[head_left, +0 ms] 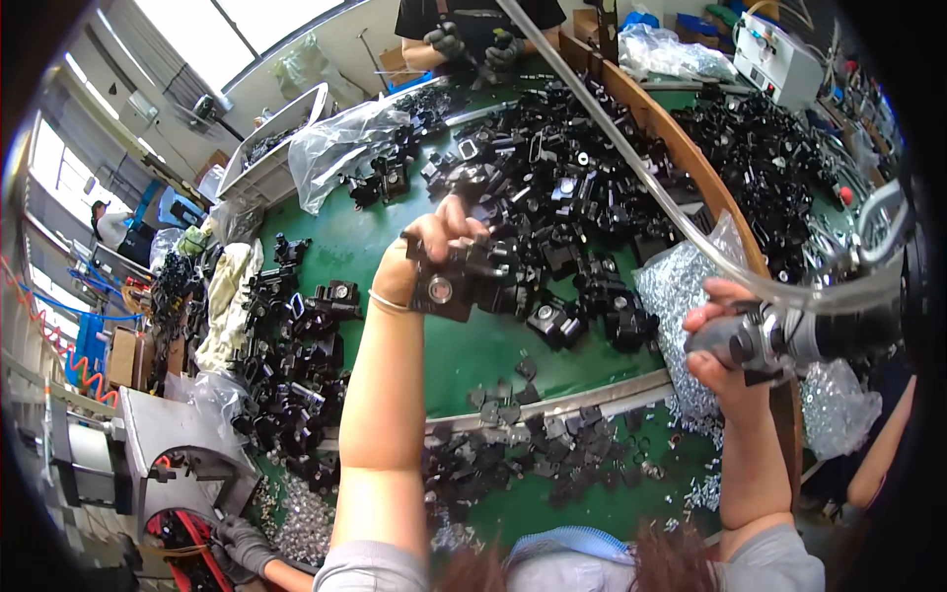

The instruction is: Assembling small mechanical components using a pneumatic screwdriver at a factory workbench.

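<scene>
My left hand (441, 229) is raised over the middle of the green bench, fingers closed round the top of a black part (464, 284) with a round silvery insert on its face. The exact kind of part does not show. At the right, my right hand (725, 340) wraps round the end of a black and silver cylindrical power tool (789, 337). A clear hose (681, 212) runs just above that tool. The tool is apart from the black part, and its tip is hard to make out. Similar black parts (562, 187) are heaped beyond my left hand.
Small dark plates (552, 449) lie along the near bench strip. A bag of small silvery pieces (681, 326) sits beside a wooden divider (725, 183). A person's gloved hands (473, 54) work at the far side. Another gloved hand (242, 546) is at the lower left.
</scene>
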Motion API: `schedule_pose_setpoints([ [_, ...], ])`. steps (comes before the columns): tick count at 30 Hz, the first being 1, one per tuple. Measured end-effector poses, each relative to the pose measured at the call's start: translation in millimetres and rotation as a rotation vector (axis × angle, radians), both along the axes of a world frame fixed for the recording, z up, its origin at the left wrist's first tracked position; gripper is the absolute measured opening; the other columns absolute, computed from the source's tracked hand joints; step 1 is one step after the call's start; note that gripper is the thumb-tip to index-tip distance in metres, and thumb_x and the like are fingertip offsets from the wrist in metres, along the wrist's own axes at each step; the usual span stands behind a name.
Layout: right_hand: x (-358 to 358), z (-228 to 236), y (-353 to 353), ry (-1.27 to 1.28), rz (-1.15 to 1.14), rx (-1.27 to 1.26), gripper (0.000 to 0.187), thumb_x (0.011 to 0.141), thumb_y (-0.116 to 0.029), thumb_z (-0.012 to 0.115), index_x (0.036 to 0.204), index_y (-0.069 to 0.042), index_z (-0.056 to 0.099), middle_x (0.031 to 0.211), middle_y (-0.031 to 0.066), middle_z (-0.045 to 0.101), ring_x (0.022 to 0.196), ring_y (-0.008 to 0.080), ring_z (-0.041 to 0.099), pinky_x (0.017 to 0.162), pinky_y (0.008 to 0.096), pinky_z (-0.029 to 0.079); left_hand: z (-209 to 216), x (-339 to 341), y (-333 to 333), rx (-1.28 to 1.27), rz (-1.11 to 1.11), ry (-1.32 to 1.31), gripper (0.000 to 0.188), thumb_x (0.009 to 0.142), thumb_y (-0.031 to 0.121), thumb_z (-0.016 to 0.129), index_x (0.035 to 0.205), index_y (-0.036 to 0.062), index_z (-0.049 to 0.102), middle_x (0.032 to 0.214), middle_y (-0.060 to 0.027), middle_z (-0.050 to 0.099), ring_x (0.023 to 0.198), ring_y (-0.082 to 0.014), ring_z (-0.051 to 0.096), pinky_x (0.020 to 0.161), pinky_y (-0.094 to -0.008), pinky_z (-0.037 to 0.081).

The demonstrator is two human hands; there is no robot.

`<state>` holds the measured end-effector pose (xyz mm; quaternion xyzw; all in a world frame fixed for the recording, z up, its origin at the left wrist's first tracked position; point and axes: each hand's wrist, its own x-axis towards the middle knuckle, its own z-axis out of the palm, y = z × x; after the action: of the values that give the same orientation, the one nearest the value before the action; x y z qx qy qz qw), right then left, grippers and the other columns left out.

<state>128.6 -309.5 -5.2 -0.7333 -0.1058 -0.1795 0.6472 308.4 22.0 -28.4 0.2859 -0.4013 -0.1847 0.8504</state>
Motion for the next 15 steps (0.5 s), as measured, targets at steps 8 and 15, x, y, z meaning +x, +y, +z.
schedule_pose_setpoints([
  [8, -5, 8, 11, 0.143, 0.124, 0.088, 0.062, 0.071, -0.005, 0.08, 0.126, -0.001, 0.05, 0.099, 0.0026, 0.059, 0.084, 0.0074, 0.054, 0.074, 0.0226, 0.046, 25, -82, 12, 0.369, 0.263, -0.089, 0.027, 0.083, 0.001, 0.059, 0.058, 0.0094, 0.058, 0.089, -0.0055, 0.044, 0.099, -0.0281, 0.05, 0.092, -0.0381, 0.04],
  [15, -2, 19, 15, 0.211, 0.133, -0.045, 0.064, 0.069, -0.004, 0.078, 0.126, -0.001, 0.05, 0.107, 0.0045, 0.061, 0.093, 0.0099, 0.055, 0.086, 0.0269, 0.044, 38, -107, 5, 0.791, 0.343, -0.383, 0.024, 0.065, -0.012, 0.052, 0.067, 0.0065, 0.067, 0.09, -0.0063, 0.046, 0.103, -0.0268, 0.049, 0.093, -0.0375, 0.04],
])
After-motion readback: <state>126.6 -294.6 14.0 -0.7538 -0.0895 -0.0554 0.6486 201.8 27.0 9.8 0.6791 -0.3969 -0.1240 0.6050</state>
